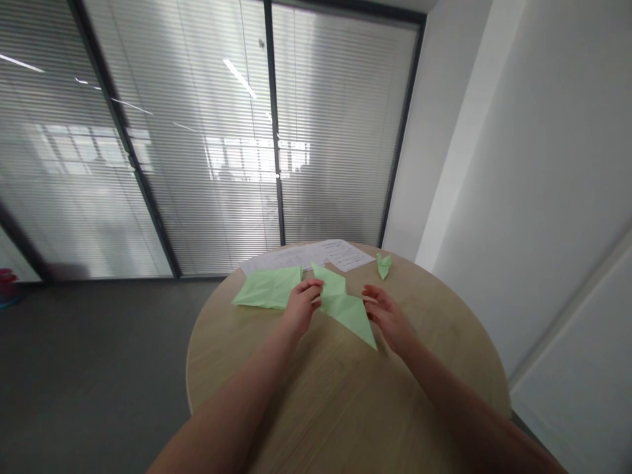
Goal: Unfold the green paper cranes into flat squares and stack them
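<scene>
A folded piece of light green paper [345,309] with pointed ends lies between my two hands over the round wooden table. On its left edge, the fingers of my left hand [302,306] pinch the paper. My right hand [389,319] is by the right edge, its fingers curved and a little apart; the fingertips are at the paper or just beside it. Left of the folded piece, partly behind my left hand, lies a larger creased green sheet [269,288]. A small folded green paper figure [384,265] stands at the far right of the table.
White printed sheets [351,254] lie along the far side of the round table [345,408]. Beyond it is a glass partition with blinds [227,197]. A white wall [553,197] rises on the right. Something red [6,284] shows at the far left.
</scene>
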Demonstrator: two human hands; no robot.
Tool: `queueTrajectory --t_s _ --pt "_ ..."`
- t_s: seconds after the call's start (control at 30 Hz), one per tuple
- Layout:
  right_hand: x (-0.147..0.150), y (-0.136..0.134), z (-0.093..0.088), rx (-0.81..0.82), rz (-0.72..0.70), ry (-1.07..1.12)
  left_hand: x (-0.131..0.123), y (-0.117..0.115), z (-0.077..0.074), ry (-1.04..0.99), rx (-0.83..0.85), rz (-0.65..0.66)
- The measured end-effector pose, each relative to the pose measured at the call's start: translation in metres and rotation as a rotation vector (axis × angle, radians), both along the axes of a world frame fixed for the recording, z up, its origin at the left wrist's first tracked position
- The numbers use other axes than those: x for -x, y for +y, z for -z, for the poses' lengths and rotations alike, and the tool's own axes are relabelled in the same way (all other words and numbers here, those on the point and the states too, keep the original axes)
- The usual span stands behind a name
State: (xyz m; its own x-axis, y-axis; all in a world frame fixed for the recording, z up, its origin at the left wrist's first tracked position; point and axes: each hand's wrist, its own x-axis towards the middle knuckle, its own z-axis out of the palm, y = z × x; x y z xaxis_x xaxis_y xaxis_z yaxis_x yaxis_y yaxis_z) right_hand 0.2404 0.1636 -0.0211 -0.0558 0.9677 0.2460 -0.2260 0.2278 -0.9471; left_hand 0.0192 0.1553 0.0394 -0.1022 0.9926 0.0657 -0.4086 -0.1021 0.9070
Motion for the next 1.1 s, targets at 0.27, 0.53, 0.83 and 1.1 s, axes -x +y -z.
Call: queueTrajectory --t_s 0.27,0.53,0.83,1.1 --pt "0.017 -0.011 -0.007 0.370 -0.393 0.171 -0.002 0.000 0.004 0.001 -0.041 0.049" --pt "0.012 -0.014 -0.010 0.437 -0.455 0.342 -0.008 -0.005 0.004 0.000 -0.125 0.152" --pt "0.004 -0.014 -0.015 0.350 -0.362 0.411 -0.004 0.000 0.018 0.070 -0.078 0.283" --pt "-0.003 -0.006 -0.009 0.303 -0.324 0.348 -0.002 -0.002 0.022 0.041 -0.090 0.454"
